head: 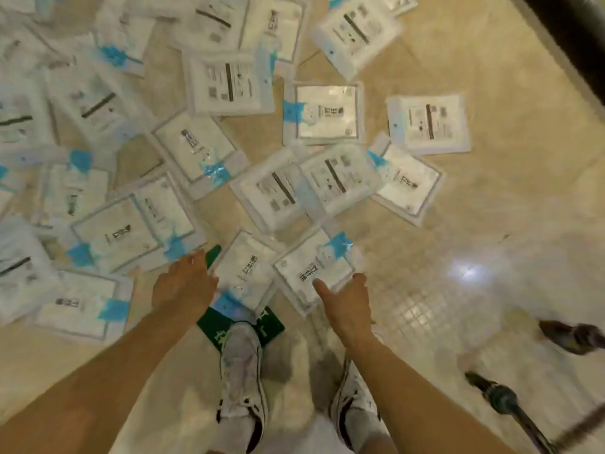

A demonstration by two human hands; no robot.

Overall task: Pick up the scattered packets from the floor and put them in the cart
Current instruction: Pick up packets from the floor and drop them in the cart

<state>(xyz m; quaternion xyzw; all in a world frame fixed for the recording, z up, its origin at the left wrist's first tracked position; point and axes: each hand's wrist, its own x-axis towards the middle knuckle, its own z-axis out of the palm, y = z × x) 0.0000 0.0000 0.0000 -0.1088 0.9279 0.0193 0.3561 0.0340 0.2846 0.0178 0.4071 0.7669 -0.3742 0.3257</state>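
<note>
head view: pick-up step. right hand (343, 306) pinches packet (304, 267) on floor (458, 191); left hand (183, 286) beside it, grip unclear. next: lift, carry to cart.

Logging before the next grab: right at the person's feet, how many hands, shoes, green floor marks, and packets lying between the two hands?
hands: 2, left hand and right hand
shoes: 2
packets between the hands: 2
green floor mark: 1
total: 7
</note>
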